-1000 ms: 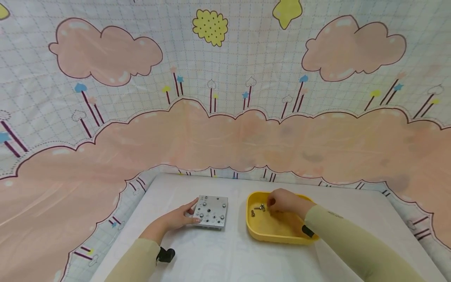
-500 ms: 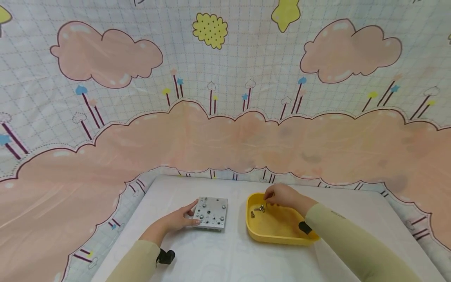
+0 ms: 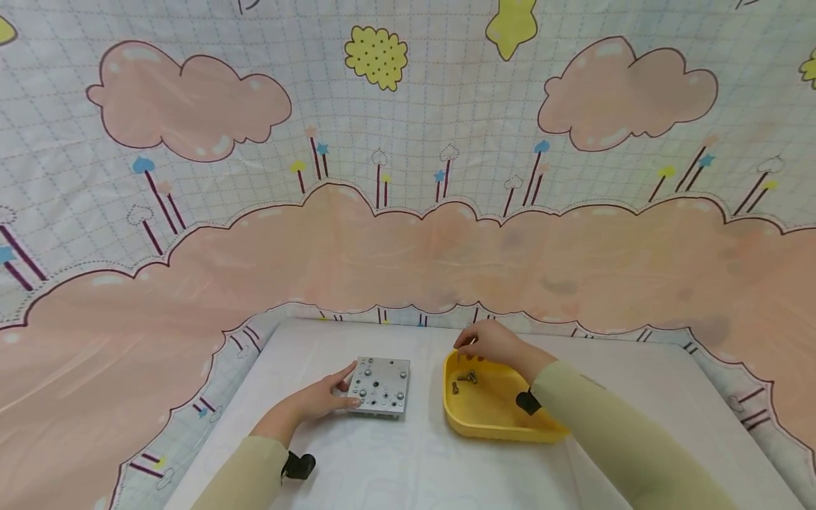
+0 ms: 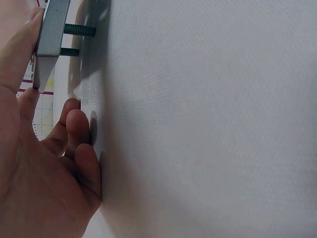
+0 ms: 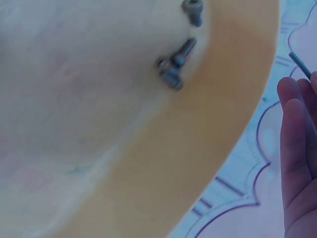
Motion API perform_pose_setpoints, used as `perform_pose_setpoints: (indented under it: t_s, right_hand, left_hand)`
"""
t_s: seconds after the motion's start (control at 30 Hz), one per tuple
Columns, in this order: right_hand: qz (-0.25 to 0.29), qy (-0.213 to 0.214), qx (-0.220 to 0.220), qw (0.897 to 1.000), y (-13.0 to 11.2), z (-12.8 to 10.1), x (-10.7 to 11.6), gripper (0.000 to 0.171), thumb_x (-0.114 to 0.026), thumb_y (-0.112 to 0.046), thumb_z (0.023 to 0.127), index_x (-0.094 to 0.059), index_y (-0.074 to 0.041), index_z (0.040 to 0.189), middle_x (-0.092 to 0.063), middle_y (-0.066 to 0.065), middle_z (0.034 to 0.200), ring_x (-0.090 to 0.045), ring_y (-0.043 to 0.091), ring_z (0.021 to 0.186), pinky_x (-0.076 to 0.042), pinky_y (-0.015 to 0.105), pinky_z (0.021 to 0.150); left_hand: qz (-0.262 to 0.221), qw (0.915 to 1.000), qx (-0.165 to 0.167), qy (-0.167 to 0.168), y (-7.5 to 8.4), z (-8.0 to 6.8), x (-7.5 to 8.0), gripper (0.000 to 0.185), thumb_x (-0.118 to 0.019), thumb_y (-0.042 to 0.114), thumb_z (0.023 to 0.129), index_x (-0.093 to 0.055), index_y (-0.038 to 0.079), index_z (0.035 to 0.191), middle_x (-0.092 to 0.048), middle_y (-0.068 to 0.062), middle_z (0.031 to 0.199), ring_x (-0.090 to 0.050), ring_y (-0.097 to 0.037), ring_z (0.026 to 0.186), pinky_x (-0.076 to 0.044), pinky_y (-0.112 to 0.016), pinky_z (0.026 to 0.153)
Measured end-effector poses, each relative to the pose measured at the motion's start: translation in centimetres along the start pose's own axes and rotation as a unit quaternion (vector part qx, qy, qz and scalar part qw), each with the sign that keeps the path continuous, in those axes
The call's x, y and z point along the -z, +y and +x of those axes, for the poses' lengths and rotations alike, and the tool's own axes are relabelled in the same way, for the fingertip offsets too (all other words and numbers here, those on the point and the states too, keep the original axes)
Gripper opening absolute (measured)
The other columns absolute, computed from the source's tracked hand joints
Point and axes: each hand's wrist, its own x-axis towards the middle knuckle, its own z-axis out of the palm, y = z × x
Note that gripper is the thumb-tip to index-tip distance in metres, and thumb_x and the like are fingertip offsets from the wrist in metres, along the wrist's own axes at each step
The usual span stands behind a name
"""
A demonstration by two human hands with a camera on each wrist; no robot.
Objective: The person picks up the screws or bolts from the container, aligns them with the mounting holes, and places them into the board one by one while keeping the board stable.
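A square silver metal plate point(image 3: 380, 382) with holes and several screw heads lies on the table. My left hand point(image 3: 321, 398) grips its left side, thumb at the near corner and a finger at the far one. Threaded screw ends point(image 4: 79, 30) stick out below the plate in the left wrist view; the other fingers curl by the table. Over the back left rim of the yellow tray point(image 3: 503, 431), my right hand point(image 3: 494, 341) pinches a screw. The screw's thin shank point(image 5: 299, 64) shows in the right wrist view, its head hidden by the fingers.
Several loose screws point(image 3: 470, 377) lie in the tray's left part, a few of them close together point(image 5: 171, 74) in the right wrist view. A white cloth covers the table point(image 3: 414, 460). Behind it hangs a patterned curtain point(image 3: 408, 262).
My right hand has risen from the tray's floor and moved left to its back left rim, carrying the screw. The left hand and the plate stay in place.
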Motion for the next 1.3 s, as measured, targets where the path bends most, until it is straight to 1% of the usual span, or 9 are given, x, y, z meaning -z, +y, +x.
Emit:
perform_pose_setpoints:
  t_s: [0.13,0.3,0.5,0.63,0.73,0.83,0.97,1.17,1.3]
  right_hand:
    - [-0.003,-0.003,0.003,1.000,-1.5,0.8,-0.7,0.010,-0.070,-0.017,0.094,-0.077,-0.019,0.100,-0.070,-0.004,0.089,-0.065,0.018,0.083,-0.053,0.029,0.072]
    - [0.008,-0.010,0.005,1.000,-3.2,1.7,-1.5,0.009,-0.069,-0.018,0.094,-0.076,-0.022,0.099,-0.071,-0.001,0.093,-0.065,0.017,0.083,-0.053,0.030,0.074]
    - [0.018,-0.025,0.012,0.999,-5.0,3.5,-2.7,0.009,-0.068,-0.019,0.095,-0.076,-0.022,0.099,-0.070,-0.006,0.089,-0.067,0.026,0.090,-0.053,0.030,0.072]
    - [0.032,-0.030,0.023,0.999,-5.9,4.8,-3.8,0.009,-0.068,-0.017,0.095,-0.076,-0.018,0.099,-0.071,0.001,0.090,-0.067,0.032,0.093,-0.053,0.029,0.071]
    - [0.033,-0.033,0.032,0.998,-6.3,5.7,-4.6,0.011,-0.068,-0.016,0.095,-0.076,-0.013,0.101,-0.072,0.007,0.095,-0.067,0.032,0.093,-0.053,0.028,0.070]
    - [0.033,-0.037,0.037,0.998,-6.8,6.5,-5.3,0.014,-0.068,-0.015,0.095,-0.075,-0.007,0.105,-0.072,0.011,0.098,-0.067,0.029,0.091,-0.053,0.028,0.070]
    - [0.043,-0.038,0.033,0.998,-7.4,7.5,-6.1,0.015,-0.067,-0.012,0.095,-0.074,-0.004,0.106,-0.072,0.011,0.097,-0.068,0.025,0.088,-0.053,0.029,0.070]
    - [0.051,-0.031,0.014,0.998,-7.7,8.3,-7.0,0.013,-0.068,-0.010,0.094,-0.073,-0.003,0.104,-0.072,0.009,0.094,-0.066,0.018,0.081,-0.053,0.029,0.069]
    - [0.034,-0.023,-0.004,0.999,-8.0,8.7,-7.6,0.011,-0.068,-0.009,0.093,-0.073,-0.004,0.101,-0.070,0.005,0.090,-0.065,0.018,0.080,-0.053,0.030,0.069]
  left_hand:
    - [-0.002,1.0000,0.000,0.001,0.1,-0.1,0.0,0.097,-0.078,0.051,0.080,-0.026,0.028,0.158,-0.050,-0.006,0.121,-0.046,-0.027,0.107,-0.037,-0.054,0.096]
    - [-0.003,1.0000,-0.001,-0.001,0.2,-0.1,0.1,0.096,-0.078,0.051,0.081,-0.026,0.028,0.158,-0.051,-0.005,0.121,-0.047,-0.027,0.107,-0.037,-0.054,0.096]
    - [-0.007,1.0000,-0.001,-0.003,0.1,-0.2,0.3,0.097,-0.077,0.055,0.080,-0.026,0.030,0.158,-0.051,-0.006,0.123,-0.047,-0.028,0.108,-0.036,-0.056,0.097]
    - [-0.001,1.0000,-0.005,-0.006,0.1,-0.3,0.2,0.099,-0.075,0.059,0.079,-0.024,0.029,0.159,-0.050,-0.008,0.126,-0.046,-0.030,0.110,-0.036,-0.058,0.098]
    - [-0.002,1.0000,-0.003,-0.009,0.2,-0.4,0.2,0.098,-0.074,0.060,0.080,-0.023,0.029,0.159,-0.050,-0.008,0.126,-0.046,-0.030,0.111,-0.035,-0.058,0.098]
    - [-0.007,0.9999,0.006,-0.008,0.3,-0.3,0.2,0.098,-0.074,0.059,0.079,-0.025,0.031,0.158,-0.051,-0.006,0.124,-0.047,-0.028,0.110,-0.036,-0.057,0.098]
    - [-0.014,0.9999,0.009,-0.006,0.0,-0.1,0.1,0.096,-0.076,0.057,0.080,-0.026,0.033,0.158,-0.052,-0.004,0.123,-0.048,-0.026,0.110,-0.036,-0.057,0.099]
    - [-0.009,0.9999,0.003,-0.004,0.0,0.0,0.0,0.094,-0.076,0.055,0.080,-0.027,0.033,0.157,-0.053,-0.004,0.123,-0.048,-0.026,0.110,-0.037,-0.057,0.099]
    - [-0.009,0.9999,-0.008,-0.007,0.0,-0.2,0.1,0.098,-0.074,0.061,0.079,-0.026,0.030,0.158,-0.052,-0.007,0.124,-0.048,-0.029,0.111,-0.035,-0.059,0.099]
